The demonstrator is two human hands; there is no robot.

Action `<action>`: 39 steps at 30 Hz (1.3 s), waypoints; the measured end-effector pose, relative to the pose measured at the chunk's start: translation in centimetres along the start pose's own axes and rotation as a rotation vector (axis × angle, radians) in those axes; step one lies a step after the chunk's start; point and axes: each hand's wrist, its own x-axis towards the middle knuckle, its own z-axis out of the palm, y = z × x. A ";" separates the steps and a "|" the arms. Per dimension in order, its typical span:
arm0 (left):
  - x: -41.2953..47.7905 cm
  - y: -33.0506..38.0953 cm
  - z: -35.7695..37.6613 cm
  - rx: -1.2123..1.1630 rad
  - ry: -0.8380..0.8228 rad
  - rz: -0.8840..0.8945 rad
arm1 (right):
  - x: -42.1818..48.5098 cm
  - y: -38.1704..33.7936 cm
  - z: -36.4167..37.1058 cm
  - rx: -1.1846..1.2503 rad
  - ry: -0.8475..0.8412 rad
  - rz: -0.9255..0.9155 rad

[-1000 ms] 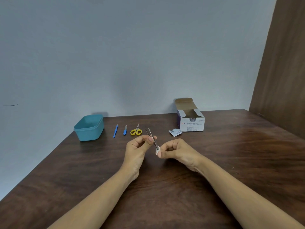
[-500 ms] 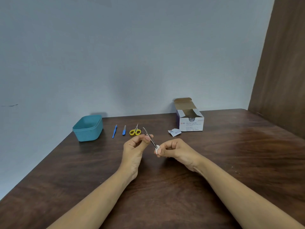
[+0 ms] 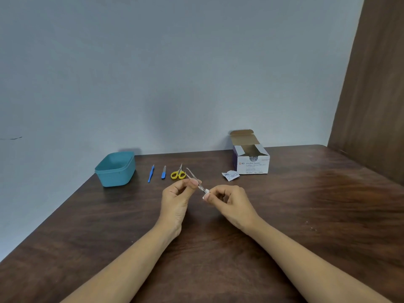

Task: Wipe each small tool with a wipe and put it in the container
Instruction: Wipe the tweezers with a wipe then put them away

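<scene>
**Tweezers point(image 3: 194, 178) mid-wipe, above table point(image 3: 306, 215) centre**

Left hand point(image 3: 176, 201) pinches them mid-shaft, far end slanting toward the far edge. Right hand point(image 3: 230, 202) pinches wipe point(image 3: 205, 193) round the near end. Likely light, stiff, springy, slick metal; best gripped mid-shaft. Container point(image 3: 115, 169) sits at far left corner.

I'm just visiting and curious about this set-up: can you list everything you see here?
container: 1, teal, table's far left
long tool: 1, blue, right of container
short tool: 1, blue, right of long tool
scissors: 1, yellow handles, right of short tool
box: 1, white, open, by wall
packet: 1, white, torn, left of box
tweezers: 1, silver, held above table
wipe: 1, white, at tweezers' near end
table: 1, dark brown
wall: 1, grey-blue, behind
left hand: 1, pinches tweezers
right hand: 1, pinches wipe
</scene>
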 end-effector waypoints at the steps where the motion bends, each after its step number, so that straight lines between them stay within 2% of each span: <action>1: 0.0 0.0 0.0 0.012 -0.005 0.003 | -0.1 -0.1 0.0 -0.017 0.012 -0.010; 7: -0.3 0.0 0.2 0.106 -0.076 0.024 | 0.0 0.0 -0.2 0.041 0.016 0.027; 16: -0.4 0.0 0.4 0.130 -0.109 0.013 | 0.0 -0.4 -0.4 0.181 -0.077 0.085; 24: -0.8 -0.2 0.6 0.335 -0.118 0.018 | 0.3 -1.3 -0.7 0.548 0.220 0.280; 27: -1.0 -0.1 0.7 0.307 -0.220 0.016 | 0.3 -1.5 -0.3 0.682 0.261 0.371; 31: -1.2 0.0 0.8 0.237 -0.343 -0.001 | 0.2 -1.7 0.5 0.818 0.215 0.408; 35: -1.2 0.5 0.9 0.102 -0.305 -0.037 | 0.2 -1.8 0.4 0.816 0.177 0.417; 39: -1.2 0.6 0.8 0.092 -0.293 -0.046 | 0.2 -1.7 0.4 0.771 0.133 0.424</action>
